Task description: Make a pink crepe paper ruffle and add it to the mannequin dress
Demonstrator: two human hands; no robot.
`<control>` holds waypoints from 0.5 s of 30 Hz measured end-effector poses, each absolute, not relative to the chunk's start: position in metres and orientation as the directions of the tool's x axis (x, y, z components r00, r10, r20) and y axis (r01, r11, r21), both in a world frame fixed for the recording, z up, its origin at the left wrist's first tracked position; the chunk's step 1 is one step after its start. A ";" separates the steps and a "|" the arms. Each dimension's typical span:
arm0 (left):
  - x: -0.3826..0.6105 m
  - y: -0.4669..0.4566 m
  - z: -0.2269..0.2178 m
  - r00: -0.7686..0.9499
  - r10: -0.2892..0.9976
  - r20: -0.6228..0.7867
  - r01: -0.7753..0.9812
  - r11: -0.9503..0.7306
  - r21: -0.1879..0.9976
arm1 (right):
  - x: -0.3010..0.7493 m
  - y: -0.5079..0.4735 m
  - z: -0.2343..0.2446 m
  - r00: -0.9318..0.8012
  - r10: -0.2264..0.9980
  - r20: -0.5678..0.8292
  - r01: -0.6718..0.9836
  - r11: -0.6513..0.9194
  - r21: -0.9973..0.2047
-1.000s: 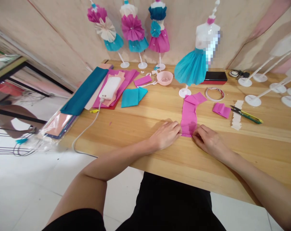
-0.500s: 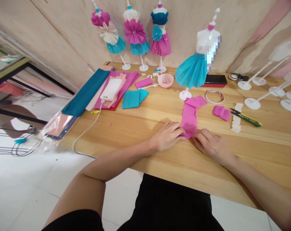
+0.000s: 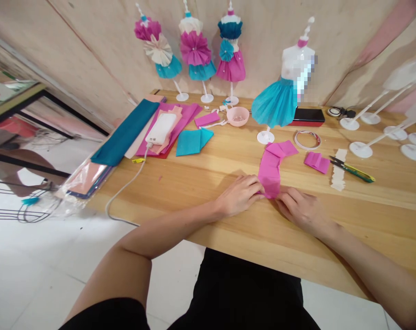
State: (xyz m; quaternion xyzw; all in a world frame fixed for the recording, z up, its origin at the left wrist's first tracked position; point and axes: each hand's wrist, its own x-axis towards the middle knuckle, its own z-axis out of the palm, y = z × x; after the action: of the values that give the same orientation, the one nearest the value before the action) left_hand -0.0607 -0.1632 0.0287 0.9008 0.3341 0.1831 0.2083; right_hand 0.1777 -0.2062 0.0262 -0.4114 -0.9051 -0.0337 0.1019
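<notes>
A magenta strip of crepe paper (image 3: 270,172) lies creased on the wooden table, its far end bent to the right. My left hand (image 3: 240,195) pinches its near left corner, fingers closed. At the near right corner, my right hand (image 3: 302,208) is closed on the same strip, fingertips pressed together. Right of the strip sits a small folded magenta piece (image 3: 317,162). Beyond it are a cream paper strip (image 3: 339,172) and thread snips (image 3: 352,169) with yellow-green handles. A roll of tape (image 3: 307,140) rests behind.
Behind stands a mini dress form with a turquoise skirt (image 3: 275,101); several dressed forms line the wall and bare ones stand right. A pink bowl (image 3: 238,117), folded turquoise paper (image 3: 189,142), and a white power bank (image 3: 161,129) on stacked paper lie left, its cable (image 3: 123,185) trailing over the front edge.
The view has shifted slightly. Both hands stay at the near end of the magenta strip, whose near edge looks a little flatter between them.
</notes>
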 end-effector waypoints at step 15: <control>-0.061 -0.164 0.030 0.713 0.669 0.208 0.511 -0.700 0.499 | 0.176 -0.205 0.022 -0.547 0.794 0.266 0.782 0.598 -0.177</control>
State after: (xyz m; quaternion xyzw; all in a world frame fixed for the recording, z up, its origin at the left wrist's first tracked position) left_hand -0.0609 -0.1635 0.0297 0.9020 0.3273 0.1907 0.2072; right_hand 0.1762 -0.2047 0.0221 -0.4482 -0.8792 0.0185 0.1605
